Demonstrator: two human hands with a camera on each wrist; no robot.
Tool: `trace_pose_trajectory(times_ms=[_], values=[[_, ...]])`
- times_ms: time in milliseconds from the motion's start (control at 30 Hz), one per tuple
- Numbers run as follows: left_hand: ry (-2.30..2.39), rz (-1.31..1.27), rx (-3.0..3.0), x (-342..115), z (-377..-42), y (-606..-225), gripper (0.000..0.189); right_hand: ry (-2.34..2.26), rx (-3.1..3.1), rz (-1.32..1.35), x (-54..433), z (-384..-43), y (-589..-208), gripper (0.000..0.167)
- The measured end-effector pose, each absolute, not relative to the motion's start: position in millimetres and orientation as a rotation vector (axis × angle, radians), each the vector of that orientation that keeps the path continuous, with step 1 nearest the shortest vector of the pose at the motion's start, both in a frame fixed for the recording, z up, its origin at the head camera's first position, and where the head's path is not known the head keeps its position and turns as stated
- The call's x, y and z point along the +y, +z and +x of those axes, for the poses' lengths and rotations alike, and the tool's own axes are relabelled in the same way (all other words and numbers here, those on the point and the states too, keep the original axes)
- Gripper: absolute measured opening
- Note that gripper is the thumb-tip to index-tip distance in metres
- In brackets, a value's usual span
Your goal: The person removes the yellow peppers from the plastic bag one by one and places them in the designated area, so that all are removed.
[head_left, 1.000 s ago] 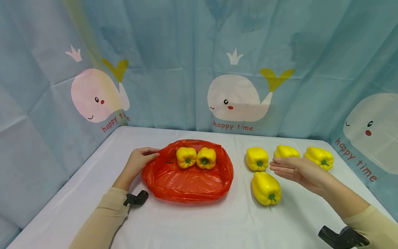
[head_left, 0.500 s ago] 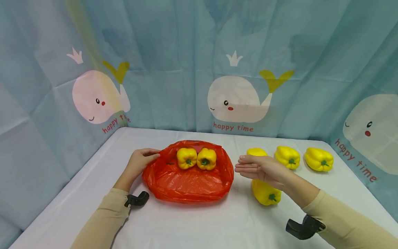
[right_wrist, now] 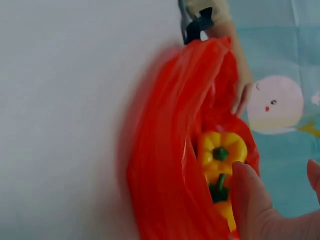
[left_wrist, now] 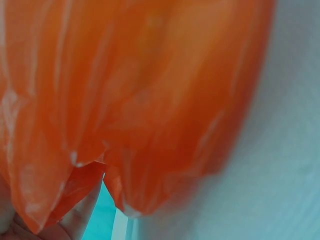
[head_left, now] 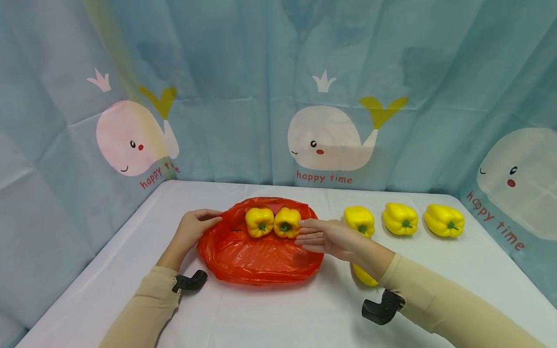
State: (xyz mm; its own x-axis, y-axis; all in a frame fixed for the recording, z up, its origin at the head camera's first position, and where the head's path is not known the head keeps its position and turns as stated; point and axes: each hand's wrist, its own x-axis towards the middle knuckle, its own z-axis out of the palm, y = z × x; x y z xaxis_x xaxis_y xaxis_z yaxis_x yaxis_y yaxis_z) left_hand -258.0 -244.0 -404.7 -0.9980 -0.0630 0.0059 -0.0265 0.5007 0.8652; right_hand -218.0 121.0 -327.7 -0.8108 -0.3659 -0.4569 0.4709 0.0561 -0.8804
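Note:
A red plastic bag (head_left: 261, 261) lies spread with its mouth open on the white table, and two yellow bell peppers (head_left: 259, 223) sit side by side inside it. At its left rim my left hand (head_left: 194, 231) pinches the plastic between thumb and fingers; in the left wrist view the bag hides most of that hand. My right hand (head_left: 328, 238) reaches over the bag's right edge with fingers straight and nothing held. Its fingertips are close to the right bell pepper (head_left: 287, 223); whether they touch it I cannot tell.
Several more yellow bell peppers (head_left: 400, 219) stand on the white table (head_left: 270, 314) to the right of the bag. One nearer bell pepper (head_left: 363, 275) is partly covered by my right forearm. Behind the table hangs a blue curtain (head_left: 230, 140) with whale prints.
My right hand has moved left, from beside the loose bell peppers to over the bag's right side, staying open. The left hand and the bag have stayed put.

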Motion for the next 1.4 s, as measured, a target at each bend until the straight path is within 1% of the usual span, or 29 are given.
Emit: trace_pose_trajectory(times_ms=[133,300,633,767,1133,1400], values=[[-1.565,0.09,-2.688,-243,-257,-405,0.042,-1.815,1.756,0.159,104,-220,-329,0.065],[-1.549,0.09,-2.684,-242,-256,-405,0.04,-1.814,1.73,0.162,84,-221,-334,0.063],[-1.537,0.083,-2.689,-243,-256,-404,0.04,-1.87,1.618,0.25,46,-231,-342,0.073],[-1.537,0.086,-2.693,-244,-255,-405,0.041,-1.882,1.595,0.29,32,-236,-344,0.071],[-1.547,0.096,-2.696,-243,-257,-404,0.041,-1.944,1.529,0.396,17,-241,-351,0.076],[-1.552,0.091,-2.695,-243,-256,-403,0.041,-1.976,1.487,0.449,3,-238,-356,0.084]])
